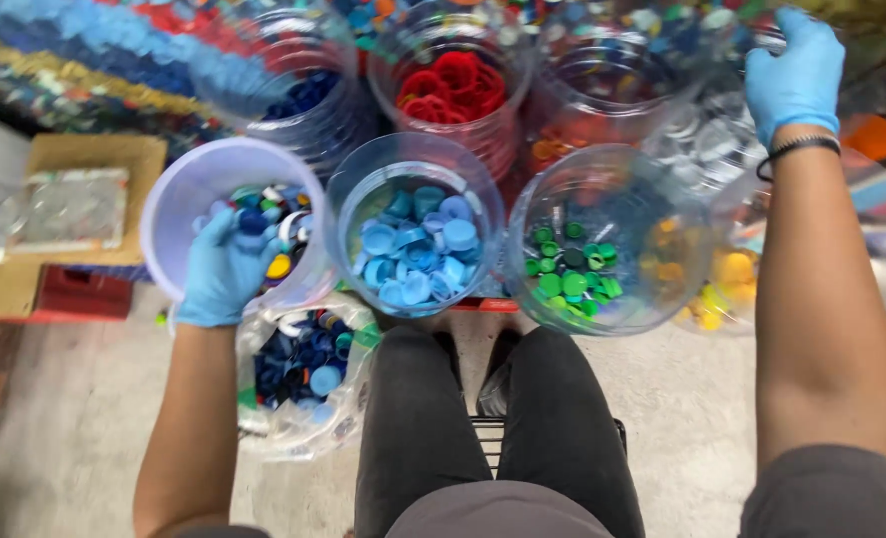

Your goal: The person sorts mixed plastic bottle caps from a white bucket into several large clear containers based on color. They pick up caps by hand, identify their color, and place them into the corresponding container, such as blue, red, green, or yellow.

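Both my hands wear blue gloves. My left hand (224,271) reaches into a white bucket (179,189) of mixed-colour bottle caps (279,224), fingers curled among the caps; whether it grips any is hidden. My right hand (794,75) is stretched far to the upper right, over a clear jar of white caps (707,139), fingers closed, with nothing visible in them. Between the hands stand a clear jar of light blue caps (415,249) and a clear jar of green caps (568,274).
Behind stand clear jars of dark blue caps (303,95), red caps (453,85) and orange caps (578,134). A jar of yellow caps (722,279) sits right. A plastic bag of blue caps (303,364) lies by my left knee. Cardboard (94,159) lies left.
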